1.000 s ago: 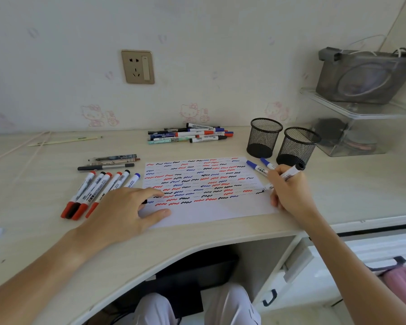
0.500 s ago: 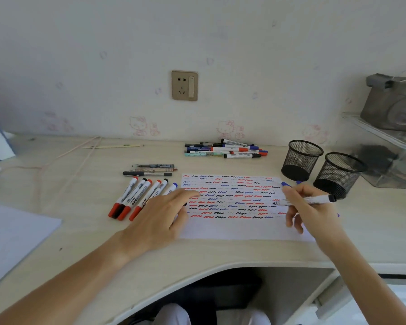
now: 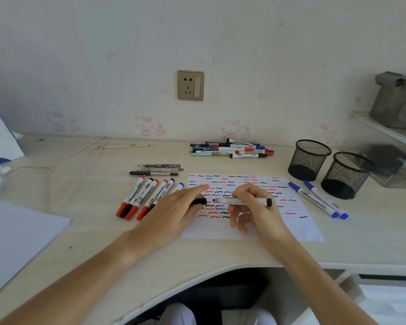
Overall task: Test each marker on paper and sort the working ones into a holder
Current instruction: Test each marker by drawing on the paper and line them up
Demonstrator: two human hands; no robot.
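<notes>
The right hand (image 3: 253, 207) has come leftward from the paper's (image 3: 298, 231) right edge and is now pinching the black marker (image 3: 242, 202) over its middle, long axis left-right, tip pointing left. The left hand (image 3: 174, 212) is gripping a black cap (image 3: 198, 201) just beside that tip.

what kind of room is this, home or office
Most likely a home bedroom or study corner: a light wood desk against wallpaper with cartoon cat prints, a wall socket, and two mesh pen holders beside the markers.

Pale wall (image 3: 267, 55), socket (image 3: 190, 85), wooden desk (image 3: 80, 184)
</notes>
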